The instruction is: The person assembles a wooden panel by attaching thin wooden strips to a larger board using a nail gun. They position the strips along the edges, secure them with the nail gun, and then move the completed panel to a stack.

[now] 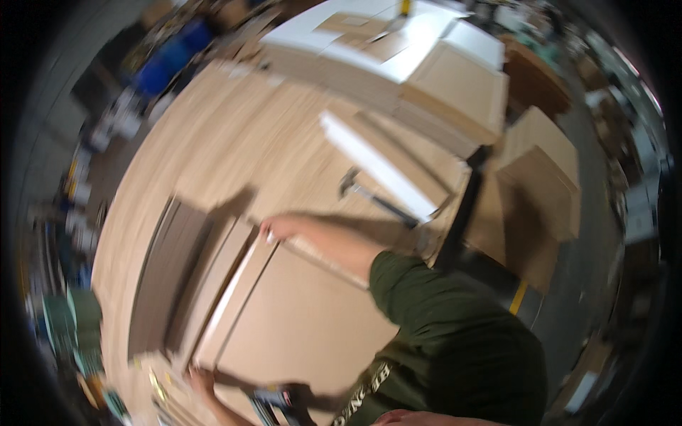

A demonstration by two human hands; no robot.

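A pale wooden strip (pixel 231 302) lies along the left edge of a flat light-brown panel (pixel 305 312), with a thin dark gap line between them. At the strip's far end my right hand (pixel 281 227) has its fingers curled round the corner; a small white patch shows at the fingertips. My left hand (pixel 202 378) grips the strip's near end, a little blurred. Close to my left forearm, a nail gun (pixel 280 397) rests over the panel's near side, partly cut off by the lower edge. Beyond my right forearm lies a claw hammer (pixel 376 199).
Left of the strip, brown boards (pixel 167 277) lie stacked on the wood-grain tabletop (pixel 234 135). White-edged boards (pixel 383 163) sit past the hammer. Stacked panels (pixel 455 85) stand at the far side, cardboard boxes (pixel 536 192) to the right. Loose pieces (pixel 160 387) lie near left.
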